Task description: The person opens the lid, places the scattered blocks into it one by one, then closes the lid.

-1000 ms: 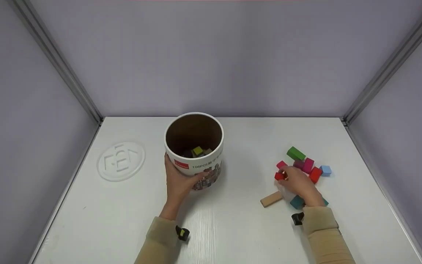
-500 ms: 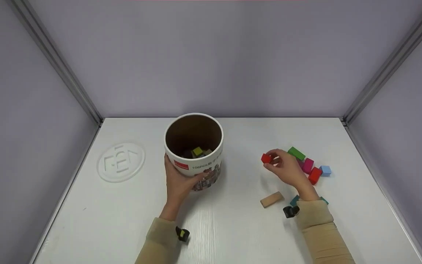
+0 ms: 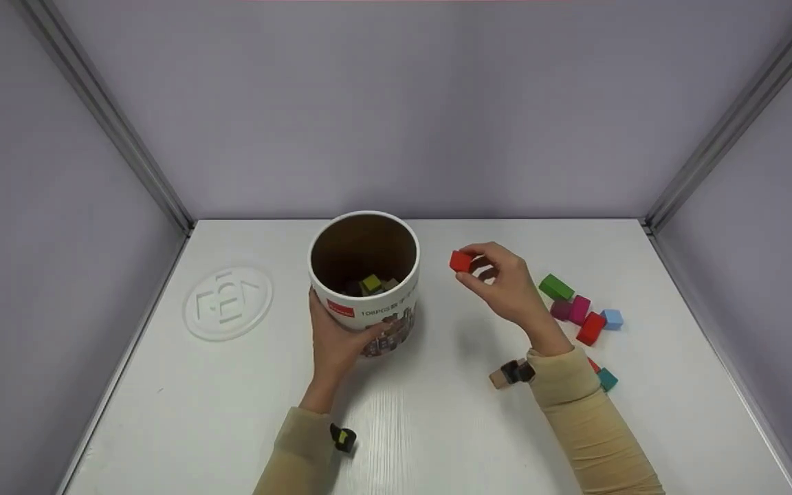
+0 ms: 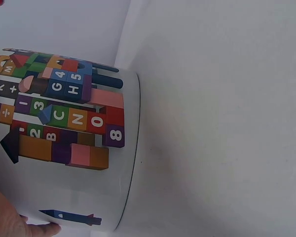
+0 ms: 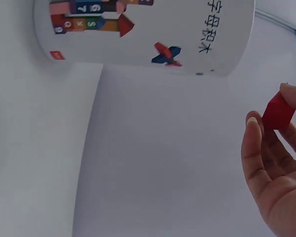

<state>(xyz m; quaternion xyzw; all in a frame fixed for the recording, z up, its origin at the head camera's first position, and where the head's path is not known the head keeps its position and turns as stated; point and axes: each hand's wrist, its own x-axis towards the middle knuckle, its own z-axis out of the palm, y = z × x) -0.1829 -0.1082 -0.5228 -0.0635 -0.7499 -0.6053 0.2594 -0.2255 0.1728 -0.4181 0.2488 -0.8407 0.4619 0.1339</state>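
A white cylindrical bucket [image 3: 386, 314] printed with pictures of toy blocks stands left of centre with its mouth uncovered. Several blocks lie inside, a yellow block [image 3: 370, 283] among them. My left hand [image 3: 336, 347] grips the bucket's near left side, its thumb across the printed front. To the right of the bucket, in the air, my right hand [image 3: 509, 285] pinches a red block [image 3: 460, 261] between thumb and fingertips. The right wrist view also has this red block [image 5: 278, 112] at the fingertips, apart from the bucket wall [image 5: 123, 49].
On the right of the white table [image 3: 423, 426] lie several loose blocks, including a green block [image 3: 556, 287], a red one [image 3: 591, 328] and a light blue one [image 3: 612, 319]. The right wrist partly covers a wooden block [image 3: 499, 379]. A clear round lid [image 3: 227, 302] lies at left.
My right hand has lifted the red block from the loose blocks and carried it left and away from me, nearer the bucket. My left hand and the bucket have stayed in place.
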